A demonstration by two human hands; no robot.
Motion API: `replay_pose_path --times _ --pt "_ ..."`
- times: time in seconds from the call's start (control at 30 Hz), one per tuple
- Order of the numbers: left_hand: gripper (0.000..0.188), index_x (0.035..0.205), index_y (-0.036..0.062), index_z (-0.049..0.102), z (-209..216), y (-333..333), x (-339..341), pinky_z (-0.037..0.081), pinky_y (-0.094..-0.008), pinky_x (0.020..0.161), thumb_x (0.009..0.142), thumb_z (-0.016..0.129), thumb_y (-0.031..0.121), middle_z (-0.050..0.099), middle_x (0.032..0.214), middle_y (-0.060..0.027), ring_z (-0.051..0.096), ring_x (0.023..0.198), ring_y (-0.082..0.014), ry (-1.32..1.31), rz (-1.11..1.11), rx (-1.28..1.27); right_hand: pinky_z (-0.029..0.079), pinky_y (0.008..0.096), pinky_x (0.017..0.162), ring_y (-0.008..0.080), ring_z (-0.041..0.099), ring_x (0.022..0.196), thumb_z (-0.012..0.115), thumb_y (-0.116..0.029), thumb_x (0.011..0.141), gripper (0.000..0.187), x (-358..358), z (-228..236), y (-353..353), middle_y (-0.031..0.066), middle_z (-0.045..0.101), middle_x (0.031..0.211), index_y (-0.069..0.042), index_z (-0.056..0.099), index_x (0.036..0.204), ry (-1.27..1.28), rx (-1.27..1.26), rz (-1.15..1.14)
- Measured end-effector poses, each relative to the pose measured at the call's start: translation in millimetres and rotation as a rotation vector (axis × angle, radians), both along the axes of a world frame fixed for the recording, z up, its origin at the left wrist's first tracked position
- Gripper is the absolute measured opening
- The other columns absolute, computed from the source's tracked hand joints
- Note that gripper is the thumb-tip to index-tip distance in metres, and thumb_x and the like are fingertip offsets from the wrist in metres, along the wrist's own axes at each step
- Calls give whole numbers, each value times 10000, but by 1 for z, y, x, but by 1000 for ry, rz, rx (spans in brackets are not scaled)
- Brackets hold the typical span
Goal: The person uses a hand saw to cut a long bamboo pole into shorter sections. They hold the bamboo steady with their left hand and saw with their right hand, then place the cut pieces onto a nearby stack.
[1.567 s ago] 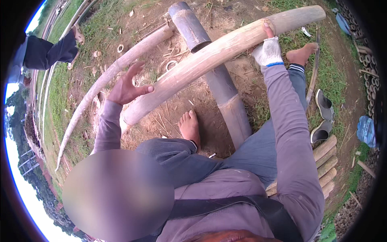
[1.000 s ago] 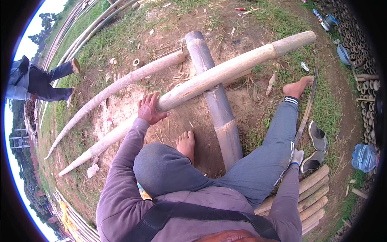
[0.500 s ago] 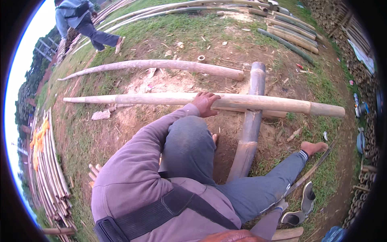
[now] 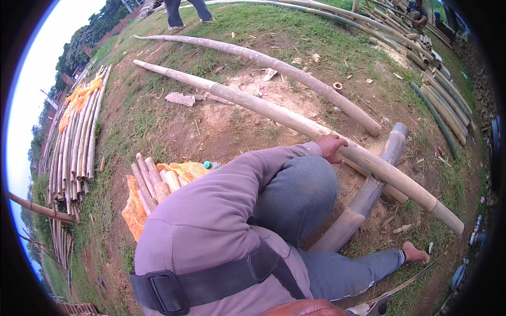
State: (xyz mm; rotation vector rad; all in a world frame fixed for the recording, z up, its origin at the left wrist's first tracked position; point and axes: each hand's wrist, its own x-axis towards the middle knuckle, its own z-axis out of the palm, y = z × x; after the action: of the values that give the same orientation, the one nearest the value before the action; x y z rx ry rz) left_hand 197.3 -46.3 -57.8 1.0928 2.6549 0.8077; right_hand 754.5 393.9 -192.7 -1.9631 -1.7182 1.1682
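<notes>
Tan pole (image 4: 400, 180), mauve sleeve (image 4: 263, 168), grey-brown bamboo log (image 4: 345, 224), 2 orange cloths (image 4: 135, 218), blue-grey trousers (image 4: 305, 189), cuff (image 4: 402, 257) seemingly white-striped

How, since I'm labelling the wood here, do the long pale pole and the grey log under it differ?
The pale pole is tan; the grey log is darker. The pale pole is longer and thinner than the grey log. The left hand touches the pale pole, which lies across the grey log. Both are round.

A: What's underfoot out here?
B: Patchy grass (image 4: 274, 26) — thinning to bare brown soil (image 4: 195, 139).
A: And beyond?
B: Dark trees (image 4: 89, 39) toward the left, beside bright, pale sky (image 4: 45, 42) — open daylight.
</notes>
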Motion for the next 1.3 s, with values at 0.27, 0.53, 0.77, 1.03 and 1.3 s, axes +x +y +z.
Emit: replay_pose_path --times 0.27,0.53,0.77,1.03,1.3 --pt "620 1363 75 679 54 46 -33 611 -452 956 858 871 381 783 1166 -185 770 1091 -342 -70 -497 -143 600 319 748 138 682 858 631 -393 1109 470 -93 180 -48 52 684 1037 -89 566 1462 1143 -115 -34" --pt "893 1517 47 542 111 172 53 575 -490 1035 928 741 688 755 1256 -275 743 1169 -432 -275 -864 -339 647 503 855 320 741 993 615 -173 1104 335 -285 162 -126 161 714 1155 -71 516 1408 1483 -152 -85" --pt "823 1606 72 368 74 160 59 581 -500 956 967 782 385 745 1213 -272 759 1099 -422 -372 -730 -213 640 512 863 309 743 982 564 -154 1128 236 -363 114 -170 152 727 1137 -95 524 1353 1507 -455 -295" --pt "714 1540 84 467 58 184 51 577 -533 935 934 798 269 745 1166 -296 745 1093 -476 -201 -724 -77 652 525 801 304 735 944 566 -139 1122 242 -389 105 -137 172 713 1126 -58 513 1343 1546 -443 -279" --pt "653 1487 30 513 50 212 47 575 -515 974 933 795 229 732 1221 -318 728 1130 -479 -116 -705 -51 618 449 711 269 710 803 636 -119 1077 203 -404 101 -106 124 699 998 -62 553 1253 1593 -455 -396"
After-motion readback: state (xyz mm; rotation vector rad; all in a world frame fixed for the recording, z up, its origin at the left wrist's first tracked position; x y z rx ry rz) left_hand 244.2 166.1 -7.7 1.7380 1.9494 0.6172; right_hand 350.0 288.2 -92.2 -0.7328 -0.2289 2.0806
